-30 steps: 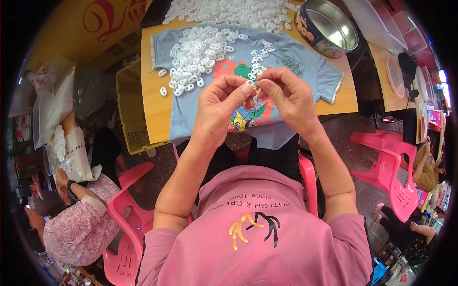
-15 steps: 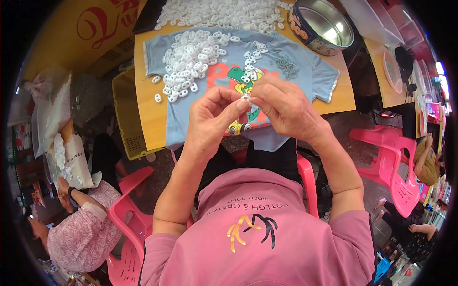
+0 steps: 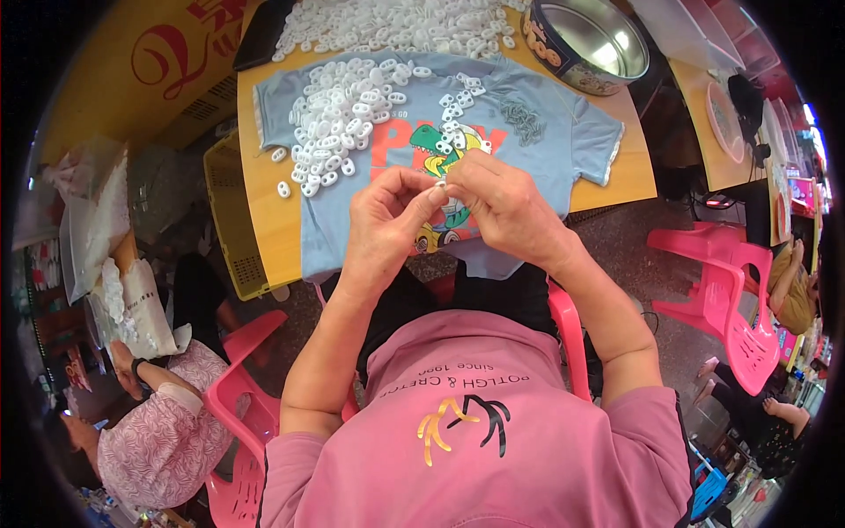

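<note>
white plastic link pinched between left hand and right hand.

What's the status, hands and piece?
Left hand and right hand pinch one small white piece together. Over blue shirt. Nothing in the way.

Left hand and right hand meet, fingertips pinched together.

Left hand and right hand meet fingertip to fingertip, pinching a small white plastic link between them. Beneath lies a light blue dinosaur-print T-shirt on the orange table, a heap of white plastic links beside a round metal tin.
</note>
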`<state>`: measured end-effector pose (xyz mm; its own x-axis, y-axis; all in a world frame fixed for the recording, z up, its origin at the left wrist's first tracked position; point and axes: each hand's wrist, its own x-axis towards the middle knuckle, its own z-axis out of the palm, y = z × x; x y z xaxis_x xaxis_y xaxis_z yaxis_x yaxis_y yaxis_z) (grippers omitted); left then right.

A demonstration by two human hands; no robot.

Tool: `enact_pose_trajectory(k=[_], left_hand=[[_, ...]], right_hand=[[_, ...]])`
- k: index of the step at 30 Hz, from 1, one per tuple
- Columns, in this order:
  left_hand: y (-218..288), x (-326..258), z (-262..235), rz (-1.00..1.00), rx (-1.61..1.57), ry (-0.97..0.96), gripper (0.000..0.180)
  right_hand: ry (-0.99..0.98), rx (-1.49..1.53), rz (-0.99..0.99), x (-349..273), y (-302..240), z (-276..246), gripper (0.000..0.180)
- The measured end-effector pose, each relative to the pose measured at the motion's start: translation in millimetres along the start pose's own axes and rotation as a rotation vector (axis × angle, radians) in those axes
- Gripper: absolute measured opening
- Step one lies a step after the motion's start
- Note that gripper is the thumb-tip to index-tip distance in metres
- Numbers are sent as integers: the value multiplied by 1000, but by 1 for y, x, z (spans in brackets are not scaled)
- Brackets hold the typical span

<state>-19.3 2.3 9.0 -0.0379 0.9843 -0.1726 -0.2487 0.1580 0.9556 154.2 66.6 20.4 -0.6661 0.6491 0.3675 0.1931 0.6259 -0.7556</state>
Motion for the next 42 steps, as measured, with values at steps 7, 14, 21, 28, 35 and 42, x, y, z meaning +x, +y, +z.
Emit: enact_pose_trajectory(k=[7, 14, 21, 28, 35, 42], left_hand=[[-2, -6, -14, -98, -67, -65, 15], [12, -24, -10, -95, -103, -68, 12], [12, -25, -19, -53, -25, -32, 12], [0, -7, -31, 47, -106, 134, 11], [-3, -8, -36, 63, -145, 219, 12], [-3, -11, -41, 64, -185, 225, 12]], right_hand=[[-86, -112, -63, -3, -4, -4, 3], [-42, -17, -96, -9, -14, 8, 5], [-67, 33, -45, 1, -17, 18, 4], [-133, 44, 67, 40, 8, 16, 7], [143, -495, 83, 98, 62, 29, 16], [77, -659, 175, 104, 47, 42, 15]])
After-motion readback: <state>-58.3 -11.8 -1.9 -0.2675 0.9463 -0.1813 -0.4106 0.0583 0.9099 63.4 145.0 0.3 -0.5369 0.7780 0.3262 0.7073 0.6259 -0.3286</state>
